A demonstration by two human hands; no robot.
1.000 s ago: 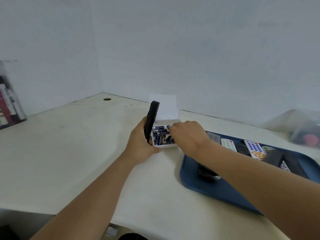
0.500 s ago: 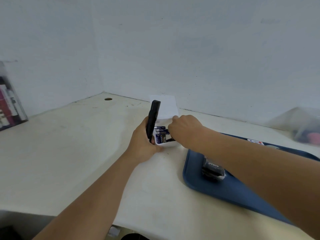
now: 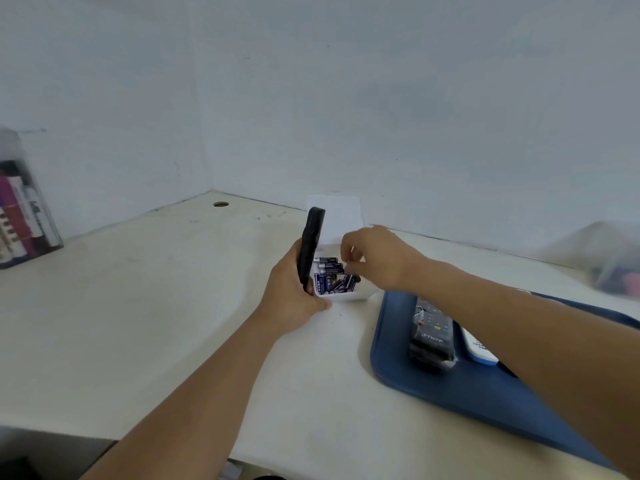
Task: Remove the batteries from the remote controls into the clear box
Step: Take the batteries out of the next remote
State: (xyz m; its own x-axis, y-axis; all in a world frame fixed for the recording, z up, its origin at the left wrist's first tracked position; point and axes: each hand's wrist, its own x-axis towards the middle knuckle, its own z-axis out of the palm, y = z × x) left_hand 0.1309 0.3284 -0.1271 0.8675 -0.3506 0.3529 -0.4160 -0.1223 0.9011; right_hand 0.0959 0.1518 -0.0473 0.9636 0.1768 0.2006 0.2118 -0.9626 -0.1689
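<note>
My left hand (image 3: pixel 289 292) grips a black remote control (image 3: pixel 311 247), held upright on edge just left of the clear box (image 3: pixel 349 296). The box sits on the table with its lid (image 3: pixel 341 220) raised behind it, and several dark blue batteries (image 3: pixel 330 275) lie inside. My right hand (image 3: pixel 375 259) hovers over the right side of the box, fingers spread and curled downward, with nothing visible in them. Its forearm crosses over the blue tray (image 3: pixel 460 386).
The blue tray on the right holds a black remote (image 3: pixel 431 336) and a white remote (image 3: pixel 479 349), others hidden under my arm. A clear case of markers (image 3: pixel 24 209) stands at far left. A blurred clear bag (image 3: pixel 609 261) lies at far right. Walls form a corner behind.
My right hand has lifted slightly above the box and its fingers have spread apart. The left hand and black remote have stayed in place.
</note>
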